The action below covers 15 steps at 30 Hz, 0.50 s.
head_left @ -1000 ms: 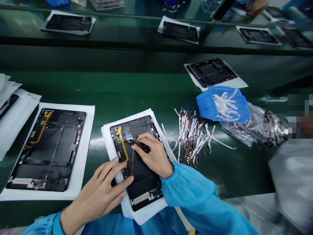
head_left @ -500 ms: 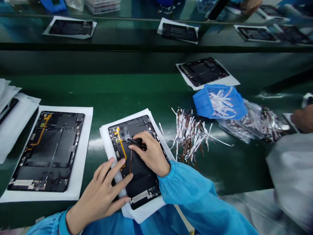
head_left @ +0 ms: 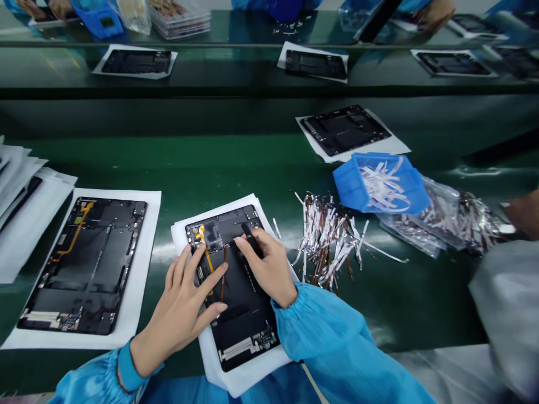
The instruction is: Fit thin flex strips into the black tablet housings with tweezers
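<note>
Head view: the black rectangular tablet shell lies tilted on white paper sheets. The left hand, fingers spread, grips nothing over the thin brown strip; the right hand pinches 1 slim black tool. Best keep the strip flat, pressing lightly.

On the green bench, white sheets are laid at left and centre; to the right, ribbon strips are heaped and clear bags are spread.
</note>
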{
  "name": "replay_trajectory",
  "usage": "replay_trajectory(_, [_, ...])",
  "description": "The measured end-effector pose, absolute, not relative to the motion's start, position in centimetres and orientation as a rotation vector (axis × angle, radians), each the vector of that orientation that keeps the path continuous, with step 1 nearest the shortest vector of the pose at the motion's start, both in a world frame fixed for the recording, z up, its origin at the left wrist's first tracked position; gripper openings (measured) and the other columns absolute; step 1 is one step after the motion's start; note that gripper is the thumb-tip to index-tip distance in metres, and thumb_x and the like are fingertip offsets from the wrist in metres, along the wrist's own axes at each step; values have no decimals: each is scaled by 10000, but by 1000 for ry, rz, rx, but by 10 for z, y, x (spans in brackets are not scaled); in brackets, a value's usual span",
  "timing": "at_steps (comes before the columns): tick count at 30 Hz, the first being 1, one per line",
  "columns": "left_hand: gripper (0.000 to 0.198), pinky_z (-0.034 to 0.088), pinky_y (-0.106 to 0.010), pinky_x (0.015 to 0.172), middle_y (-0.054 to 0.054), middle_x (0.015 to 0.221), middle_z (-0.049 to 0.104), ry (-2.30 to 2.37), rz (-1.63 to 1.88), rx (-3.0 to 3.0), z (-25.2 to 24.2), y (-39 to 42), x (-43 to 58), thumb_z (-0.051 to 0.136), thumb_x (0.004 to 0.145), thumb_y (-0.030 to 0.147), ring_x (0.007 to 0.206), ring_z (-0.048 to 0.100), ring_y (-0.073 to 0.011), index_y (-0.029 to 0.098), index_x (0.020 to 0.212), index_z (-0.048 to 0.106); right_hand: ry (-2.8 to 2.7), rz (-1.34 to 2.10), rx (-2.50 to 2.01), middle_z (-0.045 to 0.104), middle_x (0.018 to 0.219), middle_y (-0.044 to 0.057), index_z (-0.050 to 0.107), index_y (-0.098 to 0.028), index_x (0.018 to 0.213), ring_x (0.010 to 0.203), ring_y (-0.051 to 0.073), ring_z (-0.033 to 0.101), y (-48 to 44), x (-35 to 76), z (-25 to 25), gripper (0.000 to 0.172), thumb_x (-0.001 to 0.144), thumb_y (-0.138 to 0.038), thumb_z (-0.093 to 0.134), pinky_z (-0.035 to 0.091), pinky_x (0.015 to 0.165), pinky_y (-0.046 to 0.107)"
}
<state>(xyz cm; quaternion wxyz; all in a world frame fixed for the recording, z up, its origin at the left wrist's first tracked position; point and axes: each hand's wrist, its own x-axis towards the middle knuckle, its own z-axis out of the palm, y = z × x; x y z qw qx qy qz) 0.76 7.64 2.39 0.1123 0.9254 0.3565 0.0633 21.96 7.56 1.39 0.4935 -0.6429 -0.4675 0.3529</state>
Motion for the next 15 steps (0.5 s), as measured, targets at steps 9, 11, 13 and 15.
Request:
replay_trajectory(9, [427, 277, -671, 1125, -109, 1609, 158, 1191, 245, 2562, 27, 93, 23, 443, 1013, 325, 1507, 99, -405, 361, 1438, 477, -1133, 873, -1572, 612, 725, -28, 601, -199, 788, 691, 143, 598, 78, 222, 16, 226, 935, -370, 587, 460, 626, 237])
replay_trajectory(11, [434, 265, -673, 1132, -104, 1613, 149, 1179, 248, 2529, 26, 93, 23, 461, 1005, 306, 1512, 82, -404, 364, 1435, 478, -1203, 846, -1590, 634, 749, -16, 615, -199, 812, 714, 155, 621, 78, 223, 20, 213, 948, -357, 573, 474, 643, 247])
replay_trajectory(13, [433, 249, -674, 1142, -98, 1620, 133, 1155, 281, 2476, 24, 94, 21, 498, 982, 280, 1517, 52, -405, 342, 1411, 501, -1362, 776, -1611, 681, 835, 14, 647, -197, 883, 799, 179, 661, 72, 223, 25, 177, 968, -318, 549, 496, 708, 269])
replay_trajectory(15, [426, 237, -660, 1159, -90, 1627, 125, 1148, 357, 2404, 21, 95, 18, 523, 957, 239, 1523, 33, -391, 310, 1377, 523, -1612, 697, -1609, 726, 950, 41, 669, -199, 992, 871, 193, 692, 60, 220, 30, 164, 988, -250, 514, 505, 757, 282])
